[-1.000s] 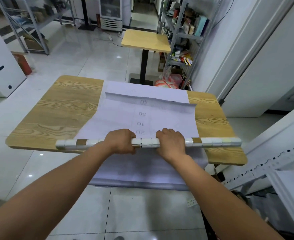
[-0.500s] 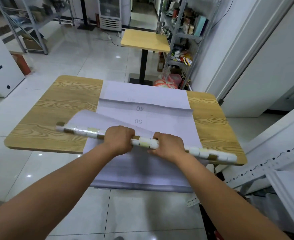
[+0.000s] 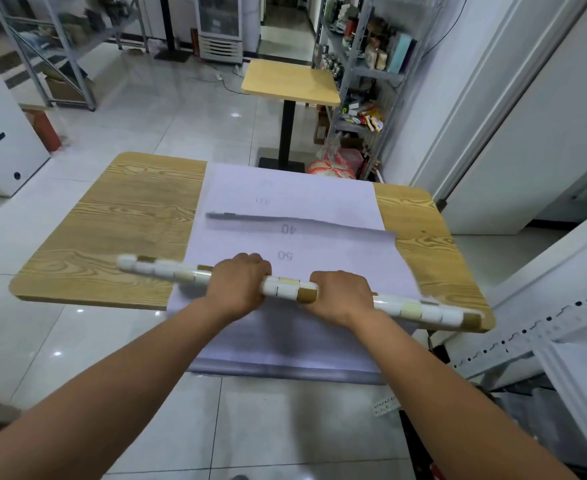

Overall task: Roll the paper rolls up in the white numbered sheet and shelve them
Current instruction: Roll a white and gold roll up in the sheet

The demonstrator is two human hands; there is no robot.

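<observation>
Skewed since a second ago: paper rolls [image 3: 285, 289], a taped row formerly level with the near edge, now slanting across the white numbered sheet [image 3: 295, 192], left end farther off, right end over the near right corner of the worktop [image 3: 129, 220]. Left grip [image 3: 238, 284] and right grip [image 3: 340, 296]: both clenched over the row's middle, apart from each other. Sheet: flat on the worktop, near part hanging over the edge; 50 and 40 legible beyond the hands. Step in hand, judged: squaring the row to the sheet before winding; even pressure from both sides should keep the wrap straight. Containers: metal shelving [image 3: 378, 72] at far right, holding bottles and packets, too blurred to itemise.
</observation>
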